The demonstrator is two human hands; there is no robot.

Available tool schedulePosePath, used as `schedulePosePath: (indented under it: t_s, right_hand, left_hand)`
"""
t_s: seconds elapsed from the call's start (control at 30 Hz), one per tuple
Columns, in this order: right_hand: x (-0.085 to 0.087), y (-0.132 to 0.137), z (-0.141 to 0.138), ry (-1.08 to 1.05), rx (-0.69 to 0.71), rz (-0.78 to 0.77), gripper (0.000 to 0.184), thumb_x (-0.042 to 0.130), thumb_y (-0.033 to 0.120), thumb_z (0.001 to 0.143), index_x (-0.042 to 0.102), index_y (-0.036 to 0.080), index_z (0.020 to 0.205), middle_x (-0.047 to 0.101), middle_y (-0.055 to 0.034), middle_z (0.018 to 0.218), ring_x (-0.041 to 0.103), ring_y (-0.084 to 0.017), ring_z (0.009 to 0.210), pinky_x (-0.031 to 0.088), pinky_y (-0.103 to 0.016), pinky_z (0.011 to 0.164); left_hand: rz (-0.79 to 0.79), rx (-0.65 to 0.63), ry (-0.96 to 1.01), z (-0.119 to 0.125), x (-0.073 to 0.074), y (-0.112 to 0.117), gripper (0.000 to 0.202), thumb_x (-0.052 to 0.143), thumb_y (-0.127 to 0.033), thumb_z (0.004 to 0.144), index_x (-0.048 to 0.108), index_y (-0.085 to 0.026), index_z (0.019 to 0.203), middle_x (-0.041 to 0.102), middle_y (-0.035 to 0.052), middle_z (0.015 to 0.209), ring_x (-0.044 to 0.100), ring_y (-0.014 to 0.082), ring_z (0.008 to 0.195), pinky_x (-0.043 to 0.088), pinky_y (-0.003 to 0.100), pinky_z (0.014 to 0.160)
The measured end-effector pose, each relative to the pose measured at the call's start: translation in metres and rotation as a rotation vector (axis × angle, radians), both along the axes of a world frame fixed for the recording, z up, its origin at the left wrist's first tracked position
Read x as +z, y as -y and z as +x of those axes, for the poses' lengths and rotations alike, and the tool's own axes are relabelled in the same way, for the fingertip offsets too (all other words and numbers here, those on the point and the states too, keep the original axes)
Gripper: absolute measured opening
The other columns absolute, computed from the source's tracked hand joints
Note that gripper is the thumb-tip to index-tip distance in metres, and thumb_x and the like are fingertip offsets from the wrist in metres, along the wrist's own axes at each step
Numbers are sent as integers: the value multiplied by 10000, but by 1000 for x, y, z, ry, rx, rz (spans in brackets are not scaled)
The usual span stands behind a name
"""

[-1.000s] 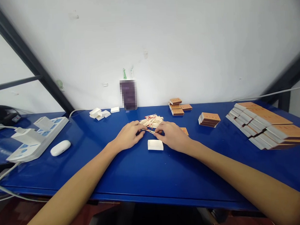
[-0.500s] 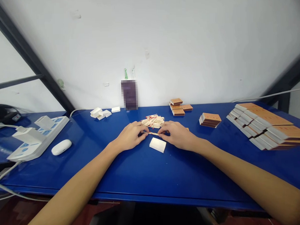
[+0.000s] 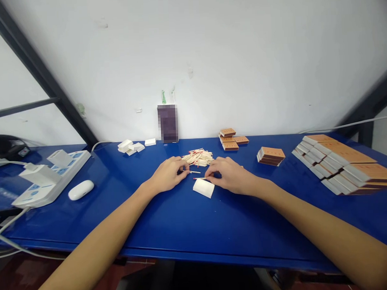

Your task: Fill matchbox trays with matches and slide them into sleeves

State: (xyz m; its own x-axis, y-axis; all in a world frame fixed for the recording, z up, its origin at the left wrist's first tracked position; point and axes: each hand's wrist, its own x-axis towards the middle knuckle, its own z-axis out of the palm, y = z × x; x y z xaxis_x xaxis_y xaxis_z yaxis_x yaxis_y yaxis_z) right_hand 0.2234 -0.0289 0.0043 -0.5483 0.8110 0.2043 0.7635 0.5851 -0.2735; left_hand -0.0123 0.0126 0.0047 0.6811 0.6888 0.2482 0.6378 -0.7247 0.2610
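Observation:
Between the fingertips of my left hand [image 3: 171,173] a match [image 3: 196,172] is pinched, its pale stick pointing right. My right hand [image 3: 226,175] pinches another match [image 3: 199,178], whose red head points left. That match lies just above the far edge of a small white matchbox tray [image 3: 203,188] on the blue table. Whether matches lie inside the tray is too small to tell. Right behind my hands is a loose heap of matches [image 3: 198,158] with red heads.
White trays [image 3: 132,147] and brown matchboxes [image 3: 229,139] sit near the wall. More matchboxes [image 3: 270,156] and a large stack of them [image 3: 349,163] stand on the right. A power strip [image 3: 51,179] and white earbud case [image 3: 81,190] are on the left.
My hands have drawn slightly apart, each with a match. The right hand's match has come nearer to the white tray. The camera view has shifted a little.

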Motion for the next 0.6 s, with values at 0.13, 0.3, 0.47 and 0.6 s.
schedulePosePath:
  t_s: [0.13, 0.3, 0.47, 0.6]
  right_hand:
    - [-3, 2, -10, -65, 40, -13, 201, 551, 280, 946, 750, 256, 932, 698, -36, 908, 605, -201, 903, 396, -356, 816]
    - [-9, 3, -16, -120, 9, 45, 158, 597, 260, 920, 742, 216, 966, 700, -56, 908, 609, -210, 917, 431, -351, 827]
    - [-13, 2, -11, -92, -59, 100, 178, 613, 311, 914, 724, 188, 981, 691, -87, 977, 601, -227, 944, 453, -353, 812]
    - [-11, 3, -9, -18, -79, 98, 183, 571, 275, 937, 735, 210, 890, 689, -63, 920, 591, -232, 941, 441, -371, 818]
  left_hand:
    - [-71, -22, 81, 12, -4, 4, 161, 526, -269, 910, 648, -190, 842, 578, 0, 742, 524, 149, 723, 385, 267, 655]
    - [-115, -3, 193, 12, -4, 7, 254, 448, -321, 959, 660, -188, 915, 603, -8, 740, 499, 125, 635, 373, 263, 623]
    - [63, 102, -11, -1, 5, 6, 240, 495, -344, 913, 653, -179, 838, 614, 26, 772, 540, 176, 723, 371, 309, 673]
    - [82, 61, -107, -3, 8, 9, 217, 539, -379, 880, 643, -191, 854, 619, 24, 789, 555, 200, 777, 376, 336, 714]
